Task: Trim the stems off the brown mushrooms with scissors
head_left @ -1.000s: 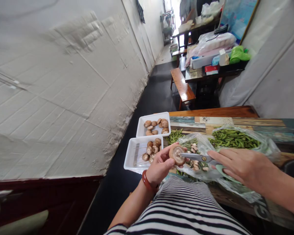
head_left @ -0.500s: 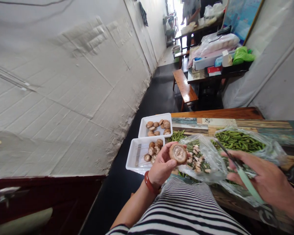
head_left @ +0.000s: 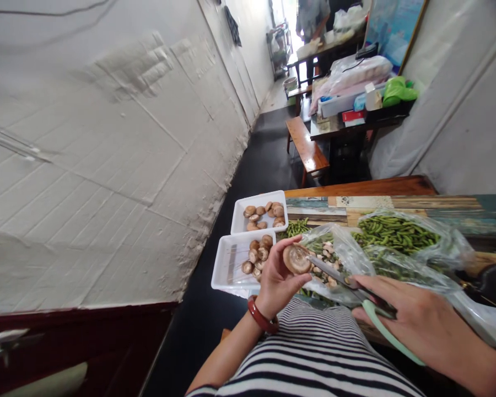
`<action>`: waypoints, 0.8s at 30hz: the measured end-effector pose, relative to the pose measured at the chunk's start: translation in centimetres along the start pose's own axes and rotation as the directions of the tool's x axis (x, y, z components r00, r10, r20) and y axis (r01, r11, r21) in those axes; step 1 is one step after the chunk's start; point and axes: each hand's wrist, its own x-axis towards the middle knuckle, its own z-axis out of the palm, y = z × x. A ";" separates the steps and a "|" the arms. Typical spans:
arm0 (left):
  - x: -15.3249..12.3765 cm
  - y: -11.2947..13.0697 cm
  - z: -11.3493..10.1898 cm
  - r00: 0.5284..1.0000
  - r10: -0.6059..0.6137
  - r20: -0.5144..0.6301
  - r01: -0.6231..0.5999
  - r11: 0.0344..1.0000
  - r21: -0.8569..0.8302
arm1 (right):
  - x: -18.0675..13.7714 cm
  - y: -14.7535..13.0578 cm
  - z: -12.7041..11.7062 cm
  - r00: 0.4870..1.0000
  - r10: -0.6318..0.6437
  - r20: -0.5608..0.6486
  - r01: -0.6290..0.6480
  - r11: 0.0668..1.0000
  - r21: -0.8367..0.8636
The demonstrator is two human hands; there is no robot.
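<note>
A brown mushroom (head_left: 296, 259), its pale underside turned up, rests in my left hand (head_left: 276, 278), fingers behind the cap and thumb stretched along the near side. My right hand (head_left: 417, 311) grips scissors (head_left: 330, 270) with a pale green handle; their blade tips reach the mushroom's underside. Beneath the blades, an open plastic bag (head_left: 351, 251) contains pale cut mushroom stems (head_left: 328, 251). Left of my left hand, a white tray (head_left: 223, 264) holds several mushrooms, and a second white tray (head_left: 237, 218) with more mushrooms stands just beyond it.
Green pods (head_left: 397, 231) fill a plastic bag at the right of the wood-patterned table (head_left: 367, 203), and more pods (head_left: 297, 226) lie by the trays. A wooden bench (head_left: 308, 146) and a loaded table (head_left: 322, 129) stand beyond. A person (head_left: 312, 22) is at the far end.
My right hand has moved left, bringing the scissors' tips to the mushroom. My left hand has tilted the mushroom slightly. The whole view has shifted a little.
</note>
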 end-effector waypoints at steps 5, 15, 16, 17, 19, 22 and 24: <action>-0.3 -0.1 -0.1 1.000 -0.018 -0.010 0.018 1.000 -0.018 | 0.0 0.9 0.6 0.977 0.198 0.078 -0.211 0.952 0.221; -0.8 0.5 -0.7 0.997 -0.059 0.055 0.066 0.988 -0.141 | -1.2 1.4 1.2 0.978 0.208 -0.009 -0.206 0.973 0.100; -0.8 0.5 -0.7 0.997 -0.042 0.060 0.049 0.991 -0.124 | -1.1 1.0 1.2 0.985 0.169 -0.032 -0.165 0.982 0.090; -0.7 0.4 -0.7 0.998 -0.024 0.065 0.031 0.994 -0.107 | -1.0 0.6 1.2 0.991 0.122 -0.047 -0.119 0.990 0.075; -0.6 0.5 -0.6 0.998 -0.001 0.068 0.006 0.997 -0.072 | -0.6 -0.1 1.1 0.998 0.038 -0.053 -0.037 0.999 0.033; -0.5 0.7 -0.3 0.997 0.021 0.072 -0.019 1.000 -0.019 | 0.1 -0.9 1.0 0.999 -0.005 -0.052 0.004 1.000 -0.027; -0.4 0.8 -0.2 0.996 0.054 0.078 -0.054 0.998 0.010 | 0.4 -1.2 1.1 0.997 0.000 -0.075 -0.003 0.999 -0.047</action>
